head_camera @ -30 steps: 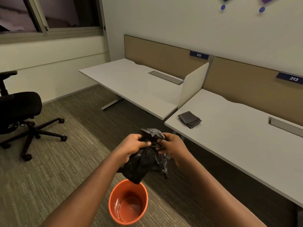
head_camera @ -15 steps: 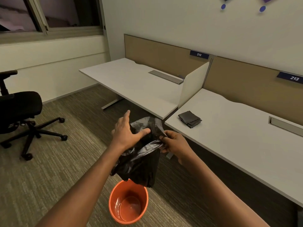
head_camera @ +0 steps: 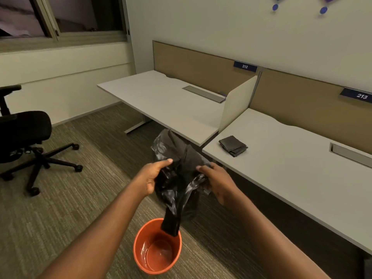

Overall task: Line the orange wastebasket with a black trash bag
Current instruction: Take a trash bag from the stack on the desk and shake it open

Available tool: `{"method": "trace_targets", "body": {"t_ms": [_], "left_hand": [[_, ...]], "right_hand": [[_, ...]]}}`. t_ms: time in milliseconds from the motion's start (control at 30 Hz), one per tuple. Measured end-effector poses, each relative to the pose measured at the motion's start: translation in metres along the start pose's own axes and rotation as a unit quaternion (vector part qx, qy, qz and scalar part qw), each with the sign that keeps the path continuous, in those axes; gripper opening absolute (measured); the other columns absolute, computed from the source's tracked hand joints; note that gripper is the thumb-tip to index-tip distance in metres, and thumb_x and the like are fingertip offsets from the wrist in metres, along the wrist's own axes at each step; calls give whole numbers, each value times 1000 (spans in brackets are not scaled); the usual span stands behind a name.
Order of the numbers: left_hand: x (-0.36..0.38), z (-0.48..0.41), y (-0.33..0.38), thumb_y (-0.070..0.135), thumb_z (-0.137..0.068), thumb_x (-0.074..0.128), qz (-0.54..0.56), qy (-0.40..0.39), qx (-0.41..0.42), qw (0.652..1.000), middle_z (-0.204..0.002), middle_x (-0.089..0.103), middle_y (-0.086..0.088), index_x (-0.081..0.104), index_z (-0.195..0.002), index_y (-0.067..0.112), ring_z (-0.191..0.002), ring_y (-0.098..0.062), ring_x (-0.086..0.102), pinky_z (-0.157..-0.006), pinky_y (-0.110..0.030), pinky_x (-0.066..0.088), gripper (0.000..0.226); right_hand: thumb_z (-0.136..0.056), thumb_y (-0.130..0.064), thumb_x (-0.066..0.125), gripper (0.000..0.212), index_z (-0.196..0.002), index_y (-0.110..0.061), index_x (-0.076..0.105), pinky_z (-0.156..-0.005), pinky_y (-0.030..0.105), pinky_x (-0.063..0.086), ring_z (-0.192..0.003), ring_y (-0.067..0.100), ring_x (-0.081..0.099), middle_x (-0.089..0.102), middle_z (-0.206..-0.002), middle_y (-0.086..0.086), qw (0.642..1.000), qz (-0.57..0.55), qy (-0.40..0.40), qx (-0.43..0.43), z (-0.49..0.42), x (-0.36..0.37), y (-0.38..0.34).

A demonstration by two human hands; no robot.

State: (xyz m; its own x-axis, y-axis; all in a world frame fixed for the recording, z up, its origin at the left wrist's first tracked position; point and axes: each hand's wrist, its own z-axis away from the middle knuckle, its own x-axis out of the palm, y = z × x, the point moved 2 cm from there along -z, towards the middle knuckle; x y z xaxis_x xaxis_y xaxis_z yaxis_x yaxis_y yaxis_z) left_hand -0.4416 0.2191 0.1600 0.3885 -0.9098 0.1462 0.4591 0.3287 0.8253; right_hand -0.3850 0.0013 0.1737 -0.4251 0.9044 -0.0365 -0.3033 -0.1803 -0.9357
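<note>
An orange wastebasket point(head_camera: 141, 256) stands empty on the carpet below my hands. A black trash bag point(head_camera: 177, 184) hangs between my hands, partly unfolded; its top billows up and its narrow folded bottom end dangles just over the far rim of the basket. My left hand point(head_camera: 152, 176) grips the bag's left side with thumb and fingers. My right hand point(head_camera: 216, 181) holds the bag's right side, its fingers partly hidden behind the plastic.
A stack of folded black bags point(head_camera: 233, 146) lies on the near white desk point(head_camera: 291, 170) to the right. A second desk point(head_camera: 161, 103) sits behind, with a divider between them. A black office chair point(head_camera: 24, 137) stands at the left on the carpet.
The bag has opened out and lengthened; its bottom end dropped to the basket's rim. My left hand went from an open-fingered grasp on top to gripping the bag's side, and both hands spread apart.
</note>
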Motion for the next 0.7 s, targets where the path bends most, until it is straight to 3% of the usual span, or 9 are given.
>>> {"method": "trace_targets", "body": {"t_ms": [67,133,267,433,500,533,600,633,700], "left_hand": [[23,4,-5,26,-76,85,-11,-9,9,1000,-96,80,-13,76,-106,7,-83,-27,78,-66,-35,59,38],[37,2,-7,13,-77,83,6,14,19,1000,-87,80,-15,74,-105,2,-77,-29,78,-60,-35,62,31],[8,-9,-4,-3,-83,72,5,111,44,993,-74,77,-14,70,-102,2,-65,-30,75,-55,-35,60,19],[-80,-7,-4,1,-84,64,-28,358,66,931,-109,71,-25,66,-113,-3,-91,-35,69,-78,-44,57,29],[-83,-3,-3,13,-85,69,-89,370,59,923,-123,65,-24,58,-123,5,-102,-38,66,-84,-44,57,40],[-77,0,-2,23,-82,76,-186,367,76,908,-130,59,-24,50,-132,9,-110,-41,62,-90,-48,55,58],[-54,6,3,46,-72,82,-428,366,193,803,-146,42,-27,23,-154,16,-128,-46,48,-102,-56,45,105],[-37,9,7,52,-68,82,-503,348,272,743,-155,29,-28,8,-160,20,-139,-48,36,-108,-59,35,122],[-2,12,16,53,-64,81,-578,259,381,674,-168,2,-22,-12,-160,28,-153,-43,6,-119,-61,13,137]], "right_hand": [[-77,-54,79,48,-110,-23,63,-89,40,60,-99,22,72,73,-109,6,998,54,12,3,-4,21,4],[-77,-53,81,54,-111,-15,63,-85,39,59,-99,24,71,72,-108,10,997,75,31,11,-13,34,7],[-93,-24,69,14,-103,-20,60,-68,29,55,-90,18,69,69,-104,7,985,136,105,33,-32,7,6],[-94,-17,58,15,-106,-10,64,-63,32,51,-83,23,66,69,-98,11,952,154,264,-1,-35,-64,2],[-96,-20,56,14,-104,-13,65,-66,32,52,-86,24,65,70,-101,11,951,156,268,-21,-34,-62,-3],[-97,-22,55,12,-103,-16,64,-72,36,56,-88,24,66,70,-102,11,957,145,248,-31,-33,-54,-7],[-98,-21,55,8,-97,-23,63,-84,43,60,-94,26,68,69,-102,8,972,134,188,-47,-29,-30,-14],[-97,-19,56,10,-95,-26,62,-86,44,61,-95,26,68,69,-101,7,977,133,154,-57,-25,-17,-18],[-95,-15,59,15,-95,-30,65,-82,43,63,-93,25,71,71,-101,6,983,147,86,-75,-18,8,-26]]}}
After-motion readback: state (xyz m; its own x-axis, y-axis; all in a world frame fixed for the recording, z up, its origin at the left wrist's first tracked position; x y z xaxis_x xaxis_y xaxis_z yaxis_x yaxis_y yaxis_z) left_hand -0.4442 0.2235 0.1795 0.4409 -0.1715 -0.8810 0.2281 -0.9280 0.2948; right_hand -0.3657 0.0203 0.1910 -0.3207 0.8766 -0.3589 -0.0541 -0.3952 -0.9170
